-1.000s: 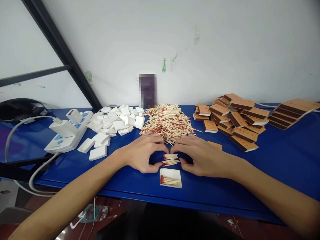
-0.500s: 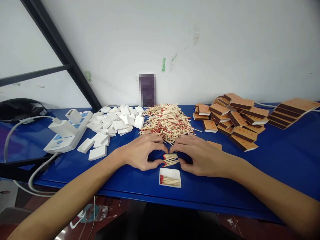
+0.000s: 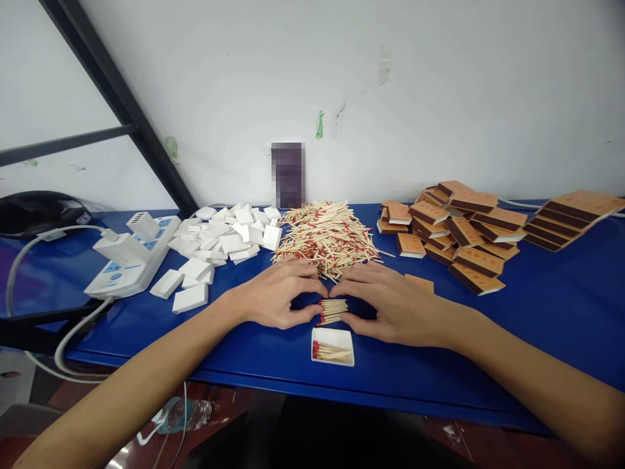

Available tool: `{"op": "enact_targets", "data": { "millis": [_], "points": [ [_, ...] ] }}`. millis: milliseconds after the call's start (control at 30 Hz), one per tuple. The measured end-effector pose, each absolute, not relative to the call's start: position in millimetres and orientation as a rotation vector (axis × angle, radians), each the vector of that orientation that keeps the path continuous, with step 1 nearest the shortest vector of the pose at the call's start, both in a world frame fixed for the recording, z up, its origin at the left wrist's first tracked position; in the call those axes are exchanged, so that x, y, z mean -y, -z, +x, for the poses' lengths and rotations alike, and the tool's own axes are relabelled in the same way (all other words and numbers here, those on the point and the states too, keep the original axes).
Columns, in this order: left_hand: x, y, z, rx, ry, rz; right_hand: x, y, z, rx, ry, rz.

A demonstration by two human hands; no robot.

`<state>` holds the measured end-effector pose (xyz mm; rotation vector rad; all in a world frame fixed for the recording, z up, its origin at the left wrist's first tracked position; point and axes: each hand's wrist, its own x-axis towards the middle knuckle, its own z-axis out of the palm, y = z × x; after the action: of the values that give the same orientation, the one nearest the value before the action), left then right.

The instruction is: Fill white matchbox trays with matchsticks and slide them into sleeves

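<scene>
Compared with half a second ago, the short row of matches lies tighter and straighter, just beyond the small white tray, my landmark here. My left grip and right grip flank that row, each curved and open, thumb apart from forefinger. The left thumb has come in to the red heads and the right thumb to the plain ends; how firmly they press, I cannot tell. The tray holds loose matches, as it did before.

The table under the tray is smooth, glossy blue, backed by a scuffed white wall. Far left of the tray sits a white plastic power strip.

Beyond the tray rises a bristly heap of matches, thin pale sticks tipped red. Beyond and left of it lie crisp white rectangular boxes; beyond and right, flat orange-tan matchboxes with dark brown sides.
</scene>
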<state>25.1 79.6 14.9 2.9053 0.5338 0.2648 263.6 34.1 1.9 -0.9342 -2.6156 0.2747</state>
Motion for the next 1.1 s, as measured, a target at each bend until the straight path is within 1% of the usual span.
{"op": "enact_targets", "data": {
  "millis": [267,567,800,1100],
  "points": [
    [-79.7,-15.1,26.0,-0.516,-0.295,2.930,-35.4,0.2,255.5,2.605,-0.301,-0.957],
    [-80.5,-7.9,26.7,-0.565,-0.379,3.012,-38.0,7.5,251.6,2.580,-0.196,-1.019],
    [-77.1,-9.4,31.1,-0.626,-0.341,2.999,-36.7,10.7,245.5,2.568,-0.094,-1.009],
    [-75.5,-9.8,35.0,-0.701,-0.251,2.976,-36.4,12.9,244.2,2.508,-0.124,-0.981]
  ]
}}
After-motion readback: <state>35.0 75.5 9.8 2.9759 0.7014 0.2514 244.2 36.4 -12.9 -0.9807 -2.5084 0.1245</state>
